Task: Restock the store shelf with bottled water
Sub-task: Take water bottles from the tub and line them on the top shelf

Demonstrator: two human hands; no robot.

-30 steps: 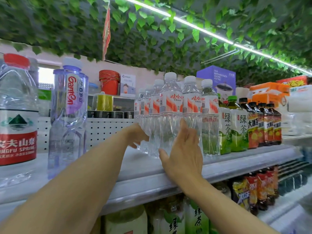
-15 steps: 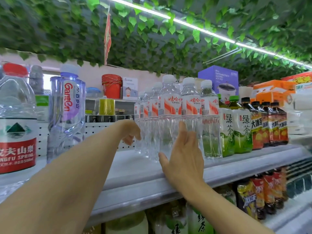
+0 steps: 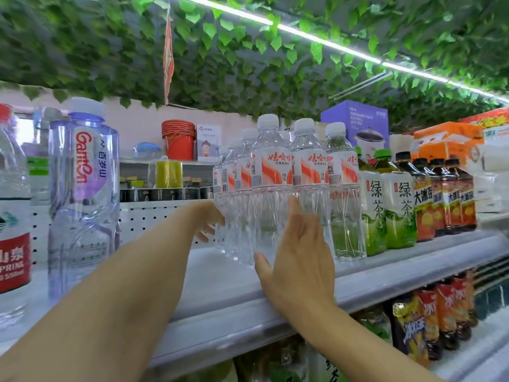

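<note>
Several clear water bottles [image 3: 272, 177] with white caps and red-and-white labels stand in rows on the grey top shelf [image 3: 220, 288]. My right hand [image 3: 300, 257] is flat with straight fingers against the front bottles' lower bodies. My left hand [image 3: 209, 219] reaches along the left side of the row, fingers loosely extended toward the rear bottles; whether it touches them I cannot tell. Neither hand grips a bottle.
A tall purple-labelled water bottle [image 3: 82, 194] and a red-labelled one [image 3: 11, 216] stand at the left. Green tea bottles [image 3: 391, 205] and dark iced tea bottles [image 3: 446, 199] stand to the right of the water. More drinks [image 3: 429, 318] fill the shelf below. Leafy vines hang overhead.
My left hand has uncurled a little and slid along the row's left side. My right hand stays flat against the front bottles. The view has tilted slightly.
</note>
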